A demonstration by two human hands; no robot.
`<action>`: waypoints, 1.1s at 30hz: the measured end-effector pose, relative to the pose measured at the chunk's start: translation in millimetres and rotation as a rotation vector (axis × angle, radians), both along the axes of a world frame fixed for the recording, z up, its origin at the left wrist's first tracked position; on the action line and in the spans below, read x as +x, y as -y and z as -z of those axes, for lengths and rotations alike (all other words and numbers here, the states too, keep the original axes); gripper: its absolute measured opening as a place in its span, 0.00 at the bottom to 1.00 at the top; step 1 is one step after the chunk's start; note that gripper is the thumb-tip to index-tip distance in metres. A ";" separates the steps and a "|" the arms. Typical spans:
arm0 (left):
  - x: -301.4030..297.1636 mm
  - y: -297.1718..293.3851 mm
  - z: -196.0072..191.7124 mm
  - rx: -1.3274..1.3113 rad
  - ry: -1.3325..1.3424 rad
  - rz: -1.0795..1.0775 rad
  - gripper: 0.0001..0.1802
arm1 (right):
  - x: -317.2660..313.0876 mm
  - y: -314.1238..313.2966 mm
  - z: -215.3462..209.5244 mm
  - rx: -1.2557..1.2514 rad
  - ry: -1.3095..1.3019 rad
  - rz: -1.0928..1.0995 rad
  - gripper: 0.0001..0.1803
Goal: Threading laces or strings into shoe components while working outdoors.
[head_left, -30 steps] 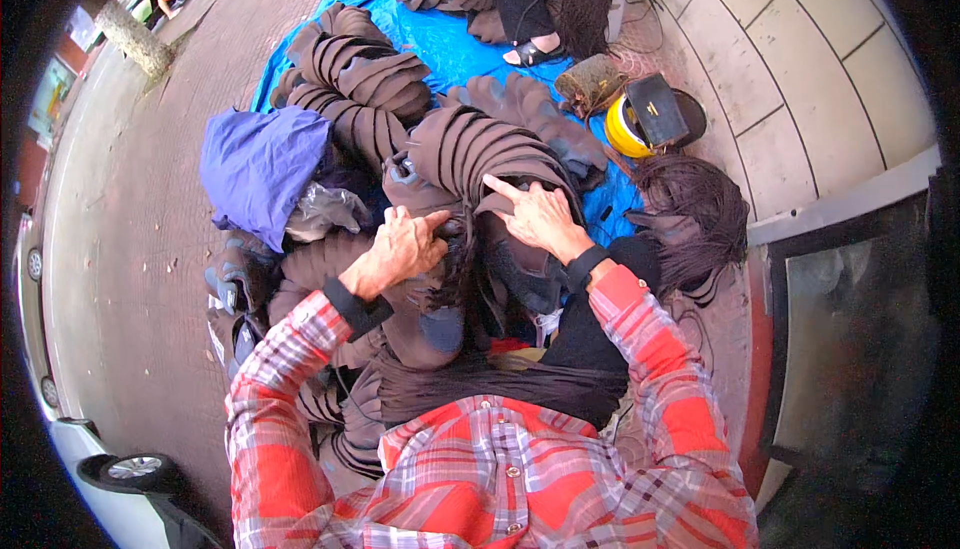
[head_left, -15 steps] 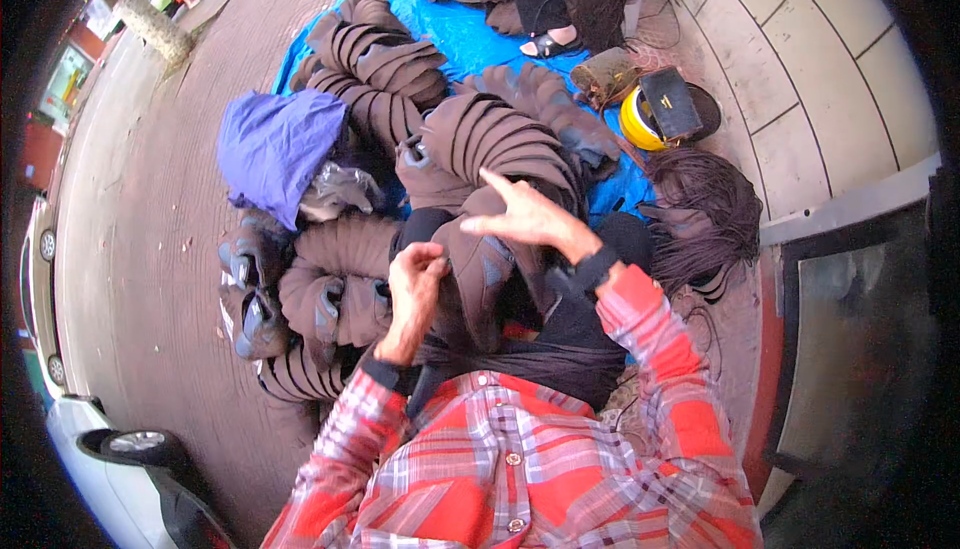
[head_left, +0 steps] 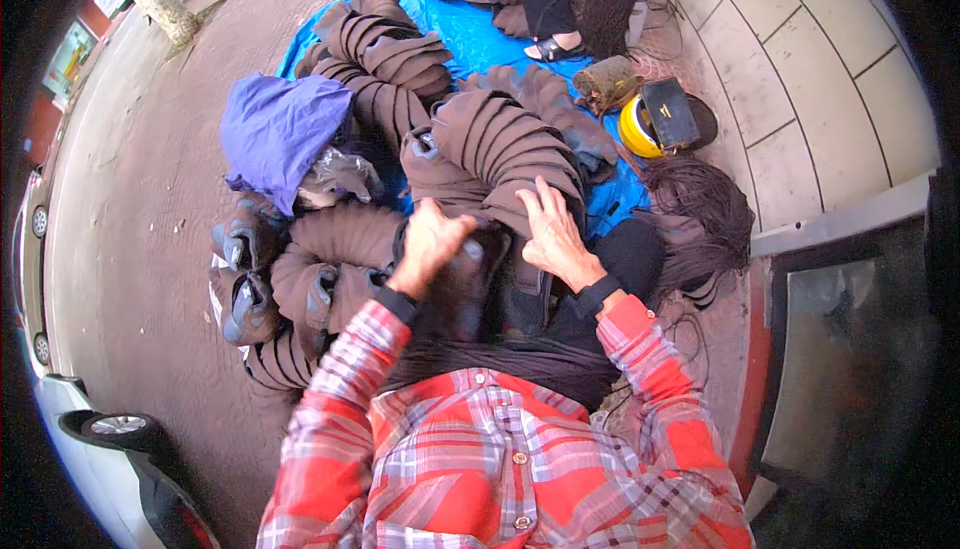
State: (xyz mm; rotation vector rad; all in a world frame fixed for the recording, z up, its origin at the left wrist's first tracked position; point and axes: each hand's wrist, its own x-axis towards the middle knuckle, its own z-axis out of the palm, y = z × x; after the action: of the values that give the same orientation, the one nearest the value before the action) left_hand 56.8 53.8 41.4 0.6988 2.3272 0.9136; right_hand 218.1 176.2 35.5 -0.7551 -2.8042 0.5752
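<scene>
Across my lap lies a dark brown fabric piece (head_left: 462, 289) that looks like a shoe upper, smeared by motion. My left hand (head_left: 432, 241) is by its top left edge, fingers folded and thumb stretched to the right. Whatever those fingers hold is hidden. To the right, my right hand (head_left: 556, 241) has fingers stretched forward and apart, over another brown part and in front of a stack. That long curved stack of brown uppers (head_left: 500, 139) lies just beyond both hands. Dark cords (head_left: 500, 364) run across my lap below the pieces.
More nested uppers (head_left: 330, 239) lie at left, beside a purple cloth (head_left: 275, 129). A blue tarp (head_left: 450, 24) spreads underneath. At right are a dark cord bundle (head_left: 700, 209), a yellow container (head_left: 636, 127) with a black case (head_left: 670, 109), and a wall (head_left: 800, 79). Another person's foot (head_left: 555, 44) is at the top.
My left hand has moved up and slightly right, its thumb now stretched out. The right hand has turned its fingers forward and lowered a little. The upper in my lap has shifted and blurs.
</scene>
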 end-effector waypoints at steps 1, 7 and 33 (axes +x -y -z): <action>-13.0 -4.2 -3.5 0.055 -0.106 0.063 0.36 | 1.5 3.6 -2.5 0.004 0.052 0.035 0.41; -106.4 -3.7 23.5 0.166 0.240 0.496 0.21 | 22.2 -80.2 -11.6 0.069 -0.145 -0.359 0.40; -52.1 -48.2 89.4 0.307 0.196 0.454 0.24 | 17.6 -106.4 -9.5 0.011 0.350 -0.238 0.18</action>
State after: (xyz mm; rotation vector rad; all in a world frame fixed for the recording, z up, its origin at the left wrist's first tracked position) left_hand 4.7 102.0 -48.0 1.1491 1.7680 1.0731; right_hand 235.6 282.6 45.0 -0.5705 -3.2475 0.5047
